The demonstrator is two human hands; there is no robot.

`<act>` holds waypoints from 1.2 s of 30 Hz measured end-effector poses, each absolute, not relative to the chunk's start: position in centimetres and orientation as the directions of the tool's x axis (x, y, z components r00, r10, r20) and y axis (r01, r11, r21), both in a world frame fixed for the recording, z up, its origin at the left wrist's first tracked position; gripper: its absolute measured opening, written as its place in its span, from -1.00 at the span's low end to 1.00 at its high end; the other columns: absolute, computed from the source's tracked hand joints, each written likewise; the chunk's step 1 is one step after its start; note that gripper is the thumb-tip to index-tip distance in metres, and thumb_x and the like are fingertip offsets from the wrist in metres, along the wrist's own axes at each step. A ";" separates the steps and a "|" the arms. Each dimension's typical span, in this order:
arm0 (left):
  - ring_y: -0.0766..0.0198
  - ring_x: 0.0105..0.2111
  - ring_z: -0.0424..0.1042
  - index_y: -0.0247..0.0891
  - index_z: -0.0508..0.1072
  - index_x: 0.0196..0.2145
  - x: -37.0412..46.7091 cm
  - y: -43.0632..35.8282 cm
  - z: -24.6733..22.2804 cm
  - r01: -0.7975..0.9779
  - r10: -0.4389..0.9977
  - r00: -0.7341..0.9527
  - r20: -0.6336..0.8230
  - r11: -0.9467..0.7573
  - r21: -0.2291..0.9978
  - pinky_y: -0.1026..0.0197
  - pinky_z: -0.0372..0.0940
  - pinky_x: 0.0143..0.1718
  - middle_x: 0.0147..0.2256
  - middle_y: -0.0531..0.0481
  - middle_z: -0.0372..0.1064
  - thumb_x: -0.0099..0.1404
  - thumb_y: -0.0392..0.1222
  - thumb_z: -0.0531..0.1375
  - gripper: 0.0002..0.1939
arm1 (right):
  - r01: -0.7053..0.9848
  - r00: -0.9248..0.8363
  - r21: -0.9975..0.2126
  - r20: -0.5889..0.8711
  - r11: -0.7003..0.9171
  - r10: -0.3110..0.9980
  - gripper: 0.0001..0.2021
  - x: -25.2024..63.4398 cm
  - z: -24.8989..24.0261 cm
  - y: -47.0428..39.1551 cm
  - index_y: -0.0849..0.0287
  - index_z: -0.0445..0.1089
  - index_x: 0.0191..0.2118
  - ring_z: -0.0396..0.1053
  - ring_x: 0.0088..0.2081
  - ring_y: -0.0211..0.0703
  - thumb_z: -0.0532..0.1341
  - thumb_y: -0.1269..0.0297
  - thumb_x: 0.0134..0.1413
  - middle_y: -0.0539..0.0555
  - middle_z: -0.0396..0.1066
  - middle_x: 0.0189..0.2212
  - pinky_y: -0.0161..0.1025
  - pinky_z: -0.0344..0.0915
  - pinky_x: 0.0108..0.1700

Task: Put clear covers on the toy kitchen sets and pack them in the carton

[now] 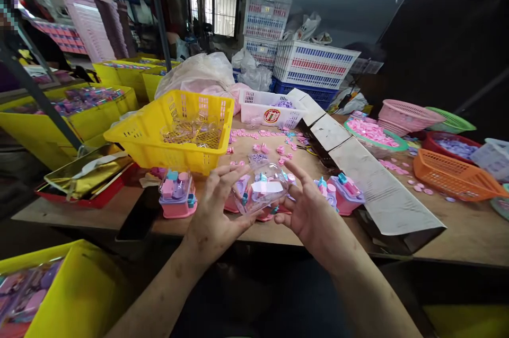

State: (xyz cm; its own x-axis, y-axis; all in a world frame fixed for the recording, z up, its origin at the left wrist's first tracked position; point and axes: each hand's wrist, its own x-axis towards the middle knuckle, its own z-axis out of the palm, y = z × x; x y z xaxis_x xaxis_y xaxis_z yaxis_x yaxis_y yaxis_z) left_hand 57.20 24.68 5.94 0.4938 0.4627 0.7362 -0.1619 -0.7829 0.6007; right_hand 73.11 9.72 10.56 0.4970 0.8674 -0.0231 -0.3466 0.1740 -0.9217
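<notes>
A clear plastic cover (267, 189) is held up over the front of the table between both hands. My left hand (218, 211) grips its left side, fingers over the top and thumb underneath. On the cover's right side, the curled fingers of my right hand (312, 216) press against it, with the index finger raised. Behind and below the cover are pink and purple toy pieces, partly hidden. One covered toy set (177, 195) stands left of my left hand, and another pink and purple toy (347, 194) sits to the right.
A yellow basket (167, 155) holds more clear covers. Small pink parts (260, 148) lie scattered mid-table. A long cardboard divider (366, 179) runs along the right, with an orange basket (457, 174) beyond. A black phone (137, 213) lies near the front edge.
</notes>
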 end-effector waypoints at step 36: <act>0.16 0.12 0.49 -0.12 0.54 0.05 56.0 23.4 4.3 -0.525 0.505 0.637 0.583 -0.270 0.807 0.10 0.38 0.28 -0.01 -0.05 0.50 0.72 -0.21 0.11 -0.81 | 0.362 0.443 -0.863 0.492 0.352 0.750 -0.07 72.2 6.4 10.4 -0.36 0.24 0.52 0.41 0.39 0.13 0.64 0.12 0.15 0.09 0.26 0.48 0.07 0.54 0.33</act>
